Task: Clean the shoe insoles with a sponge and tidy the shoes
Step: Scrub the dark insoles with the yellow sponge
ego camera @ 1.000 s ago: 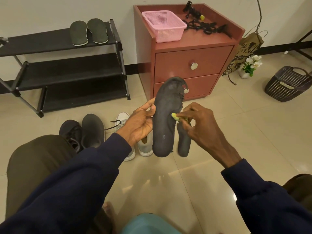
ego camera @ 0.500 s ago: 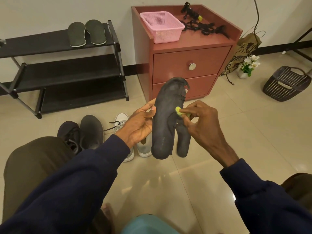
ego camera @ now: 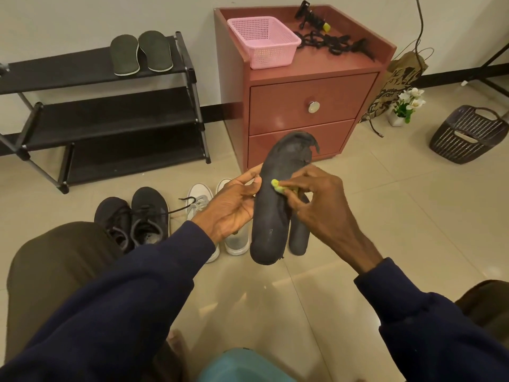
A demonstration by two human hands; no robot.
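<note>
My left hand (ego camera: 234,208) holds a worn dark grey insole (ego camera: 275,213) upright by its left edge, frayed toe end up. My right hand (ego camera: 316,199) pinches a small yellow-green sponge (ego camera: 276,186) and presses it on the insole's middle. A second dark insole (ego camera: 298,238) lies on the floor behind, partly hidden. A pair of black sneakers (ego camera: 135,219) and a pair of white shoes (ego camera: 214,205) stand on the tiles to the left. Two green insoles (ego camera: 141,52) lie on the shoe rack's top shelf.
A black three-tier shoe rack (ego camera: 110,111) stands at the left wall. A red-brown drawer cabinet (ego camera: 311,106) carries a pink basket (ego camera: 263,41) and black straps. A paper bag, a small flower pot (ego camera: 405,108) and a dark woven basket (ego camera: 468,133) sit at right. A teal tub (ego camera: 242,368) is near my knees.
My right hand with the sponge has slid up and slightly left along the insole. My left hand keeps the insole in much the same place.
</note>
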